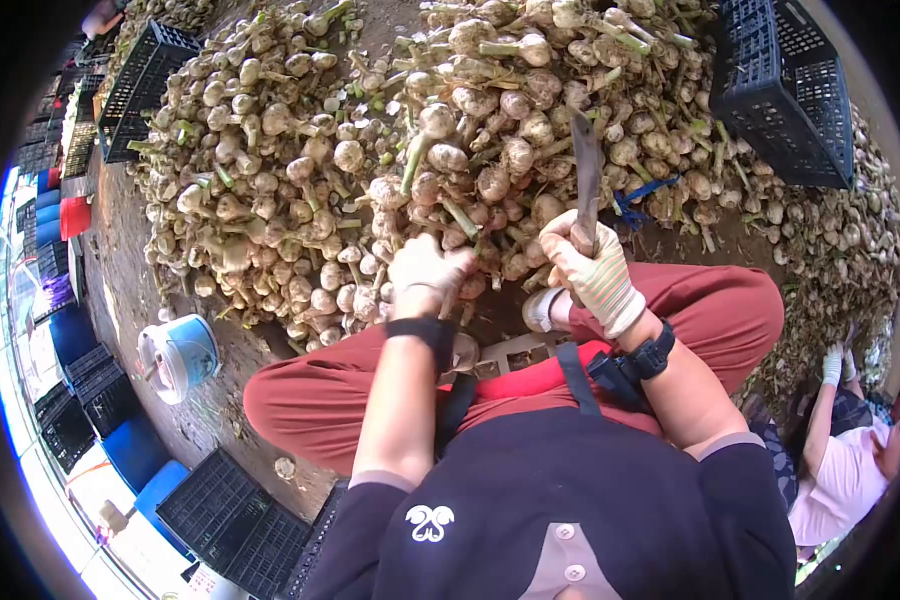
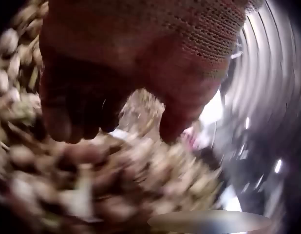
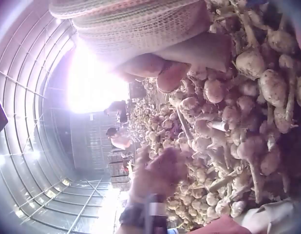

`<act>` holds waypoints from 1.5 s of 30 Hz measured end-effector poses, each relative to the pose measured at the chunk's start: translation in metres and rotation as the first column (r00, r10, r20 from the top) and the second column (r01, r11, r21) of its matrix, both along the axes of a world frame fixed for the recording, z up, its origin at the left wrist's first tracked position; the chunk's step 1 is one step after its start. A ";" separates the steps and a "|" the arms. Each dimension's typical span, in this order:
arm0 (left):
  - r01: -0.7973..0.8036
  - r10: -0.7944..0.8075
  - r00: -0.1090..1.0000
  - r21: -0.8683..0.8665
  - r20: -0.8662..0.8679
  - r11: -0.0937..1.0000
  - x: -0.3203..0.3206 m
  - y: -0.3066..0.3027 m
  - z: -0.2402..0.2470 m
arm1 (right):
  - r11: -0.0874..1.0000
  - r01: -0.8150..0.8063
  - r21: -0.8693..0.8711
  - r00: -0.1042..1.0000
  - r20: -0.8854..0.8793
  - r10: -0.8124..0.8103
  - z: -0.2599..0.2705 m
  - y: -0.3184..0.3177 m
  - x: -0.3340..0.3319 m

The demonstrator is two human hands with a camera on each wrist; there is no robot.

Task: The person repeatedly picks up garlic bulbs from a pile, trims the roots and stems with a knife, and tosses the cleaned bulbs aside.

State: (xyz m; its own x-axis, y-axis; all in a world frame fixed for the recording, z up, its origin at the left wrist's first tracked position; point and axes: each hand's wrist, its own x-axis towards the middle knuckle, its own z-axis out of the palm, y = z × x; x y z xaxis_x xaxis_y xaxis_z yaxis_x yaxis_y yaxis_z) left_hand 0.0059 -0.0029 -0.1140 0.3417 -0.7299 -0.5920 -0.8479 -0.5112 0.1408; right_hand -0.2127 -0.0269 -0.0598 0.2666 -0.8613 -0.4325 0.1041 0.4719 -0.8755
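My right hand (image 1: 600, 275), in a striped knit glove with bare fingertips, grips a knife (image 1: 587, 175) with its worn, curved blade pointing up and away over the garlic. In the right wrist view the gloved fingers (image 3: 172, 75) curl around it. My left hand (image 1: 425, 270) is low over the near edge of a large heap of garlic bulbs (image 1: 270, 200) with stems. In the left wrist view, its fingers and thumb (image 2: 172, 124) point down, spread apart, with no bulb showing between them. That view is blurred.
My crossed legs (image 1: 315, 400) border the heap. A black crate (image 1: 785, 90) stands at the far right; a blue strip (image 1: 645, 195) lies on the garlic. To the left are a white bucket (image 1: 180, 355) and more crates (image 1: 235, 515). Another person (image 1: 850, 470) sits at the right.
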 end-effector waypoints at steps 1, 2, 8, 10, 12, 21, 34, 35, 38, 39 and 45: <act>0.179 -0.183 0.975 0.042 0.127 0.983 -0.013 0.013 -0.034 | 1.000 0.001 0.003 1.000 -0.003 -0.001 0.000 0.001 0.000; 0.181 -0.189 0.972 0.065 0.140 0.981 -0.022 0.017 -0.048 | 1.000 -0.012 -0.005 1.000 0.003 0.012 0.000 0.001 0.000; -0.342 0.260 0.749 -0.019 -0.610 0.940 0.004 0.023 -0.051 | 0.949 -0.149 -0.278 0.962 -0.263 0.074 0.012 -0.005 -0.015; -0.525 0.244 0.264 0.073 -0.933 0.848 -0.001 0.020 0.004 | 0.918 -0.193 -0.345 0.957 -0.275 0.098 0.021 -0.007 -0.023; -0.534 0.113 -0.058 0.126 -0.992 0.836 -0.006 0.017 0.052 | 0.830 -0.337 -0.444 0.907 -0.388 0.161 0.029 -0.009 -0.029; -0.445 0.094 0.128 0.027 -0.987 0.895 -0.037 0.048 0.124 | 0.551 -0.540 -0.636 0.815 -0.558 0.155 0.070 0.005 -0.033; -0.205 -0.156 0.586 -0.331 -0.795 0.921 -0.063 0.042 0.146 | 0.519 -0.547 -0.657 0.807 -0.579 0.117 0.064 0.016 -0.033; -0.308 -0.034 0.497 -0.212 -0.867 0.927 -0.062 0.044 0.144 | 0.527 -0.530 -0.665 0.816 -0.570 0.101 0.057 0.016 -0.032; -0.199 -0.150 0.535 -0.296 -0.831 0.934 -0.059 0.040 0.149 | 0.511 -0.499 -0.700 0.839 -0.537 0.084 0.037 0.012 -0.034; 0.021 -0.382 0.622 -0.472 -0.683 0.881 -0.058 0.038 0.151 | 0.485 -0.485 -0.728 0.855 -0.510 0.091 0.032 0.010 -0.035; 0.135 -0.657 0.496 -0.698 -0.568 0.704 -0.065 0.030 0.151 | 0.424 -0.483 -0.766 0.861 -0.504 0.068 0.008 -0.007 -0.043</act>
